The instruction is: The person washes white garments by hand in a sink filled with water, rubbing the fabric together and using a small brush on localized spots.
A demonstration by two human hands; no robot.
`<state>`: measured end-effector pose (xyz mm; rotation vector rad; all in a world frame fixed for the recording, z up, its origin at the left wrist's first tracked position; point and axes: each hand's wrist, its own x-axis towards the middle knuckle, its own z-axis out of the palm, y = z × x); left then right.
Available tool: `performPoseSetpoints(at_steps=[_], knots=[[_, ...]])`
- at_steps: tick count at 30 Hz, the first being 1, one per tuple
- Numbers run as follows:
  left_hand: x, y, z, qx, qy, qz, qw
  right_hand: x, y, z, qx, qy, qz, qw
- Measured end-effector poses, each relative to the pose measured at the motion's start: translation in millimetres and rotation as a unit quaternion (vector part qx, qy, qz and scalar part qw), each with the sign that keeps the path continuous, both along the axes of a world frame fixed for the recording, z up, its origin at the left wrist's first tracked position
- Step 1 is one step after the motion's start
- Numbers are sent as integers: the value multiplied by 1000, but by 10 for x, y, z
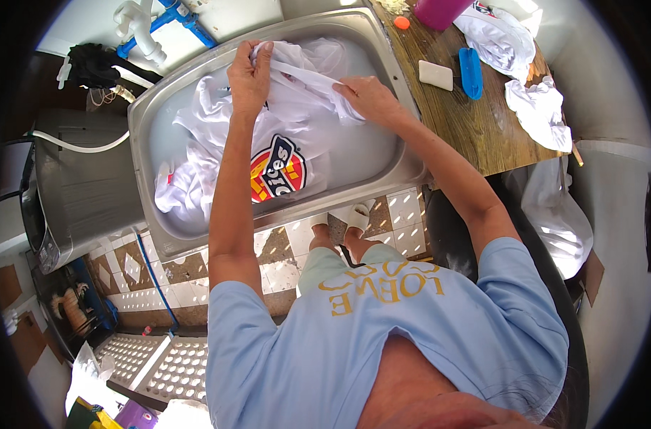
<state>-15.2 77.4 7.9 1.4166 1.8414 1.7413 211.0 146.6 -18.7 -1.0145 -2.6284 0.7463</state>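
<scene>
A wet white shirt (311,101) with a red, yellow and dark blue printed emblem lies spread in cloudy water in a metal sink (145,207). My left hand (250,79) pinches a fold of it near the sink's far side. To the right, my right hand (368,99) grips another part of the same cloth, which stretches between the two hands. The rest of the shirt floats or lies bunched toward the sink's left end. Whether it is one garment or more under the water I cannot tell.
Right of the sink is a wooden table (454,136) with a white soap bar (435,75), a blue brush (470,74), an orange cap (402,23), a purple container (440,11) and white cloths (540,111). A grey appliance (89,171) stands left; blue pipes (179,16) run behind.
</scene>
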Motion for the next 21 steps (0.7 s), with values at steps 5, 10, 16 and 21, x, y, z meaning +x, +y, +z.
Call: performPoseSetpoints(at_steps=[5, 10, 16, 21], knots=[[-291, -4, 444, 50, -44, -78, 995, 104, 127, 943, -196, 186, 27, 963], [47, -22, 366, 133, 157, 73, 976, 14, 213, 938, -371, 263, -16, 891], [652, -712, -240, -43, 223, -150, 962, 10, 351, 1382, -431, 379, 28, 819], [70, -807, 21, -170, 202, -256, 930, 139, 414, 1956, -378, 404, -28, 832]])
